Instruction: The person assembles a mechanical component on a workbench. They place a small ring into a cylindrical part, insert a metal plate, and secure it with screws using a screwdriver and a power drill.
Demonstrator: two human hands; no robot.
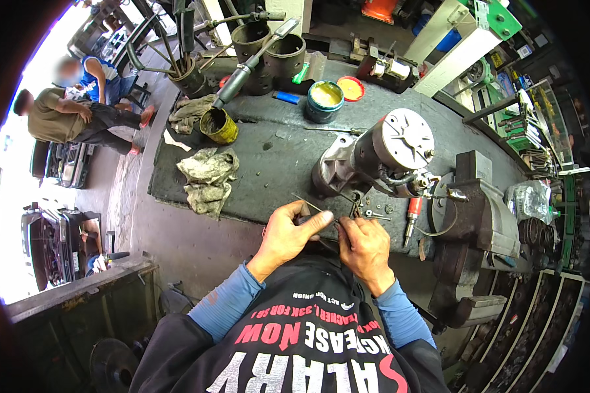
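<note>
Printed text is borne by the blk. shirt, front: bold caps. in wht. & red, set in several rows. Largest letters are seen at bottom, mostly wht. w/ one red; smaller rows, some w/ figs., are stacked above. Elsewhere, markings are too small/blurred to be read.

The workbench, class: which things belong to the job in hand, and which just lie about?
Likely the job:
- thin rod in left hand
- metal motor-like unit
- loose fasteners near right hand

Likely lying about:
- pale stained rag
- yellow can
- dark upright tubes
</note>
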